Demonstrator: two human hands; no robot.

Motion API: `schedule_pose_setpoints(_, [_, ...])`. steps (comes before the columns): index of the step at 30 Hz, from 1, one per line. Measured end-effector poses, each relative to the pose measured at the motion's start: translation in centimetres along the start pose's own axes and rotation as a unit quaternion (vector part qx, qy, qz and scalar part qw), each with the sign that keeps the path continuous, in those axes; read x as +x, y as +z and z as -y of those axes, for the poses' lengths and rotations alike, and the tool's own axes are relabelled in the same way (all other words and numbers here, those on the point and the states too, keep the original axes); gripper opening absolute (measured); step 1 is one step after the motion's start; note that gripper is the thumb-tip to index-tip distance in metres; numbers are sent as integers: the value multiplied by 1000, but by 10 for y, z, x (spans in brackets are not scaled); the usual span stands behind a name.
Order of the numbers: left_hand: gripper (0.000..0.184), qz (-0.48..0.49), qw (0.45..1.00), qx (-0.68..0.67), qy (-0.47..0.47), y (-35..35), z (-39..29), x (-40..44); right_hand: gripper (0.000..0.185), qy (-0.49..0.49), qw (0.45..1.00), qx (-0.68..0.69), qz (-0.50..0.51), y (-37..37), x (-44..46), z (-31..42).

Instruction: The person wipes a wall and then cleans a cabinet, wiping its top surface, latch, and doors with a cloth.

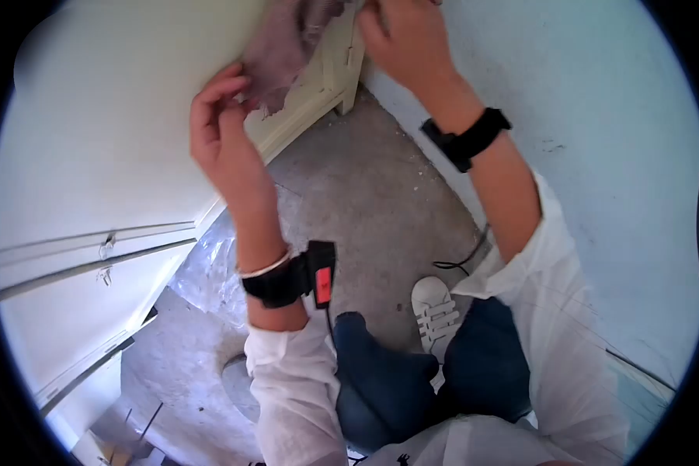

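Note:
A mauve-grey cloth (279, 58) with a ragged lower edge hangs at the top of the head view, in front of a pale cabinet. My left hand (224, 128) is closed on its lower left edge, thumb and fingers pinching the fabric. Up at the frame's top edge, my right hand (408, 43) is beside the cloth's upper right end with its fingers curled closed. The view cuts off those fingertips, so what they grip is hidden. Both wrists wear black straps; the left one carries a box with a red label (323, 286).
Pale cabinets (93, 155) with metal latches (107, 247) line the left. A bluish-white wall (598, 140) stands close on the right. Clear plastic sheeting (213, 268) lies on the concrete floor (365, 202). A black cable (462, 264) runs near my white shoe (433, 311).

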State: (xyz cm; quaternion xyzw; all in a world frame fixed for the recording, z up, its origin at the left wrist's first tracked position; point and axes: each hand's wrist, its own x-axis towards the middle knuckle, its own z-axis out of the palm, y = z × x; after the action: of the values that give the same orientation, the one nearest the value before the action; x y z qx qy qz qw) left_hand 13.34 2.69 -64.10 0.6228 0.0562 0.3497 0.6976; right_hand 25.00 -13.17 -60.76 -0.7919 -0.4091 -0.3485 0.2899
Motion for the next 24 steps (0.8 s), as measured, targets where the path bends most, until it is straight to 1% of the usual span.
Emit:
schedule_pose_setpoints(1, [21, -8, 1000, -12, 24, 6, 2, 1, 65, -10, 1000, -2, 3, -4, 3, 4])
schedule_pose_setpoints(2, [24, -10, 999, 22, 48, 10, 12, -1, 63, -9, 1000, 21, 6, -6, 3, 7])
schedule_pose_setpoints(3, [24, -20, 998, 17, 54, 12, 19, -6, 61, -11, 999, 45, 12, -4, 1, 9])
schedule_pose_setpoints(4, [26, -37, 998, 17, 36, 17, 27, -12, 51, 50, 996, -25, 75, 6, -19, 8])
schedule_pose_setpoints(5, [28, -54, 998, 19, 16, 18, 29, -17, 51, 42, 996, -25, 76, 17, -32, 15])
schedule_pose_setpoints(6, [28, -81, 996, 35, 2, 12, 27, -19, 58, 52, 995, -22, 88, 34, -38, 25])
schedule_pose_setpoints(7, [28, -83, 996, 38, 4, 16, 30, -25, 66, 68, 993, -20, 98, 43, -52, 23])
schedule_pose_setpoints(8, [27, -118, 992, 53, 7, 14, 35, -30, 75, 37, 995, -36, 85, 56, -70, 20])
schedule_pose_setpoints(9, [26, -150, 986, 74, 6, 10, 43, -37, 75, 43, 995, -29, 83, 61, -72, 22])
schedule_pose_setpoints(10, [26, -148, 985, 90, 3, 7, 53, -45, 74, 62, 993, -5, 102, 66, -77, 24])
schedule_pose_setpoints(11, [24, -142, 979, 142, -39, 5, 61, -52, 74, 85, 989, 21, 116, 66, -82, 28])
schedule_pose_setpoints(12, [23, -133, 969, 192, -79, 3, 60, -55, 74, 102, 988, 31, 109, 64, -77, 32])
schedule_pose_setpoints(13, [23, -117, 968, 209, -76, 1, 59, -59, 72, 106, 988, 40, 104, 60, -69, 28])
schedule_pose_setpoints(15, [22, -11, 976, 181, -124, 3, 42, -53, 70, 112, 989, 42, 90, 46, -44, 29])
schedule_pose_setpoints(16, [22, -10, 974, 187, -126, 3, 37, -44, 64, 88, 994, 48, 44, 44, -33, 29])
schedule_pose_setpoints(17, [22, 37, 976, 158, -142, 6, 26, -34, 58, 62, 997, 55, -3, 37, -27, 29])
schedule_pose_setpoints(18, [22, 84, 976, 126, -159, 7, 20, -25, 59, 21, 999, 37, -31, 30, -22, 27])
schedule_pose_setpoints(19, [22, 83, 976, 125, -158, 6, 30, -16, 59, 19, 999, 36, -31, 24, -24, 34])
schedule_pose_setpoints(20, [26, 150, 954, 228, -121, 2, 51, -8, 53, 77, 996, 50, 1, 19, -28, 43])
schedule_pose_setpoints(21, [31, 215, 917, 328, -77, 2, 66, -6, 47, 133, 989, 63, 29, 16, -32, 47])
schedule_pose_setpoints(22, [31, 213, 919, 324, -66, 6, 67, -8, 47, 125, 990, 57, 22, 20, -39, 43])
schedule_pose_setpoints(24, [34, 218, 909, 349, -68, 14, 67, -12, 70, 126, 988, 49, 75, 42, -64, 30])
